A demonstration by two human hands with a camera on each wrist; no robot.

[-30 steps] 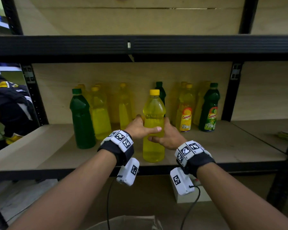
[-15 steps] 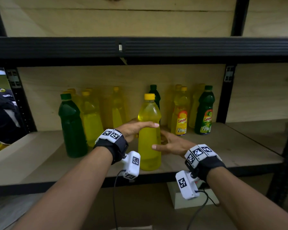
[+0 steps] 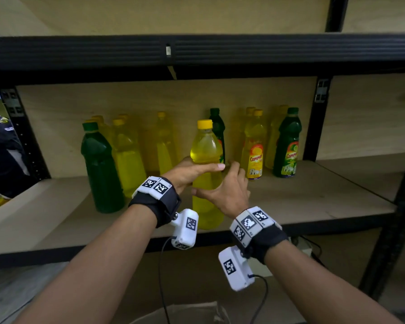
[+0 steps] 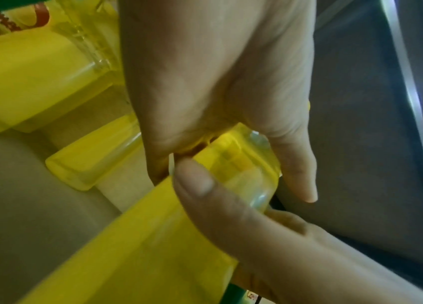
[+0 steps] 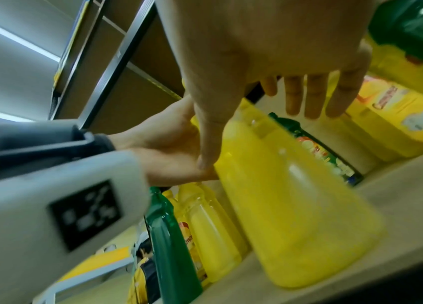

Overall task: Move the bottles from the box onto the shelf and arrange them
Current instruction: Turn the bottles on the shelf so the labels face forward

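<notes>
Yellow bottle (image 3: 206, 174): upright near the front edge of the shelf board (image 3: 313, 195), about midway along it; yellow cap, no label showing, yellow liquid filling most of it.
Left hand (image 3: 187, 171): at the bottle's left side, around mid-height; thumb lies straight across the front, the rest of the fingers are hidden behind the bottle, so whether it clasps the bottle or merely rests against it I cannot tell.
Right hand (image 3: 227, 192): at the bottle's right side, slightly lower; fingers spread and fairly straight, thumb against the front of the bottle below the left thumb, not wrapped round it.
Row behind: yellow and green bottles standing along the back edge of the shelf board, among them a large green bottle (image 3: 101, 169) left of the hands, a labelled yellow bottle (image 3: 254, 146) and a labelled green bottle (image 3: 287, 143) to the right.
Frame: black metal beam (image 3: 197, 52) above.
</notes>
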